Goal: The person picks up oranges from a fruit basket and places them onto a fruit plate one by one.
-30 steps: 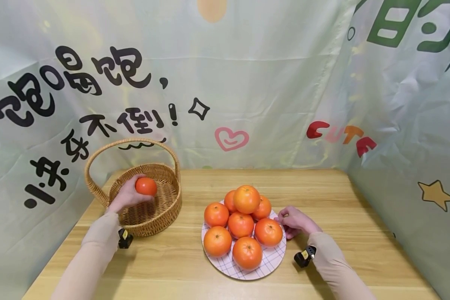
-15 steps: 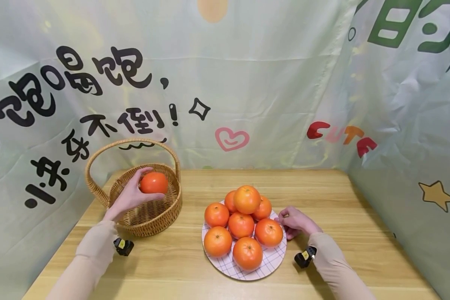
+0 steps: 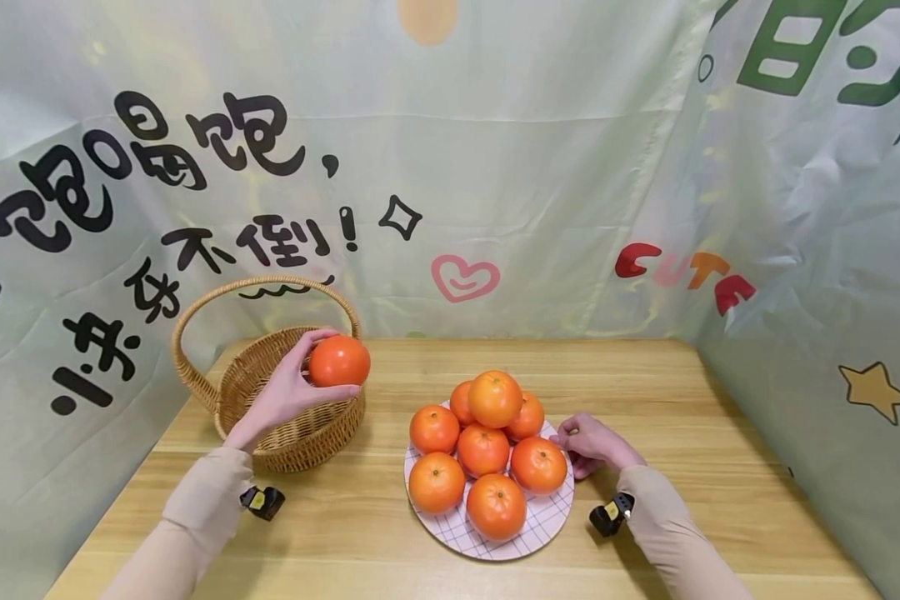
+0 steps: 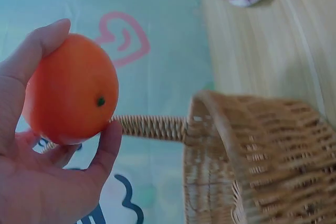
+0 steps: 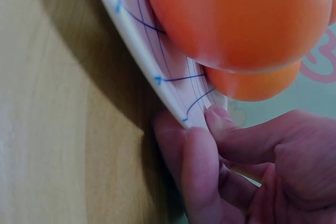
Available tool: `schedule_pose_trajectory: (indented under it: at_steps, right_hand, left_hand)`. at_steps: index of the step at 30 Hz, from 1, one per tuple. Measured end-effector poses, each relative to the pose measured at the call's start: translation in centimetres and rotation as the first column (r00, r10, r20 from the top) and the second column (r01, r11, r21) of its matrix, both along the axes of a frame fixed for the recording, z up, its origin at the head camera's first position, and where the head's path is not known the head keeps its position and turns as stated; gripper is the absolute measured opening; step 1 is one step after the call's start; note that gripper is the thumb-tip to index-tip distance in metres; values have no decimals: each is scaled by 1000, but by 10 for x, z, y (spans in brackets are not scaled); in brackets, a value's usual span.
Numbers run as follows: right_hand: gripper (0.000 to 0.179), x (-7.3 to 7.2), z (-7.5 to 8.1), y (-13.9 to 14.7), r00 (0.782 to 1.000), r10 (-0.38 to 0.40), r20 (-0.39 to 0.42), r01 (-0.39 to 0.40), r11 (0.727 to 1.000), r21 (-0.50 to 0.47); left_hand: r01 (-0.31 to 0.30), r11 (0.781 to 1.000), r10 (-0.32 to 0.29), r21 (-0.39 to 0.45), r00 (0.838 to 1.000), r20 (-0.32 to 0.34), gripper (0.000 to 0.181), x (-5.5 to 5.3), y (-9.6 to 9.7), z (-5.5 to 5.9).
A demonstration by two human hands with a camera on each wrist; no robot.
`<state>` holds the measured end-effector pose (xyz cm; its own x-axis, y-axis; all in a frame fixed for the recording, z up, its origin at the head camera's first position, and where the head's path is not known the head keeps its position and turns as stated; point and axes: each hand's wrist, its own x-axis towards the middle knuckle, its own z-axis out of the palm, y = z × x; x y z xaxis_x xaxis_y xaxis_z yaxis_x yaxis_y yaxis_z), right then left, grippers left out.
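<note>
My left hand (image 3: 288, 387) holds an orange (image 3: 340, 362) between thumb and fingers, above the right side of the wicker basket (image 3: 307, 450). The left wrist view shows the small green stem mark on this orange (image 4: 73, 90). In the head view, a white plate with a blue-purple grid (image 3: 468, 543) bears a heap of oranges, with one orange (image 3: 494, 399) on top of the others. My right hand (image 3: 592, 443) pinches the plate's right rim, thumb above and fingers below, as the right wrist view (image 5: 236, 166) shows.
The basket's tall arched handle (image 3: 270, 282) rises over it at the left of the wooden table (image 3: 645, 375). Behind and at the sides hangs a printed pale green cloth (image 3: 532, 183). Bare tabletop lies between basket and plate.
My left hand has lifted the orange from inside the basket and carried it to the right, over the basket's right rim. The right hand and the plate stay put.
</note>
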<state>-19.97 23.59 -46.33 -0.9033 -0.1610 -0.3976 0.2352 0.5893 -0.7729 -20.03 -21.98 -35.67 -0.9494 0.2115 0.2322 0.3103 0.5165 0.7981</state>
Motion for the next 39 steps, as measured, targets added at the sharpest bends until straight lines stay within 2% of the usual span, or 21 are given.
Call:
schedule_pose_trajectory:
  at_steps: [8, 20, 25, 31, 35, 39]
  right_hand:
    - [23, 0, 1, 0, 1000, 12, -8, -12, 1000, -9]
    - [23, 0, 1, 0, 1000, 17, -13, -17, 1000, -3]
    - [23, 0, 1, 0, 1000, 19, -8, -19, 1000, -9]
    - [22, 0, 1, 0, 1000, 12, -11, -12, 1000, -9]
    - [20, 0, 1, 0, 1000, 10, -10, -10, 1000, -4]
    - [19, 1, 0, 1, 1000, 13, -11, -13, 1000, 1]
  left_hand:
    - [55, 998, -55, 13, 998, -11, 78, 6, 17, 4]
    - [128, 991, -127, 36, 992, -21, 83, 11, 40, -1]
    - [175, 984, -174, 46, 984, -35, 81, 13, 50, -4]
    - [236, 972, -235, 5, 969, -71, 79, 18, 60, -7]
    - [273, 962, -272, 10, 960, -63, 77, 22, 69, -7]
    - [286, 958, -285, 2, 957, -61, 77, 25, 77, -8]
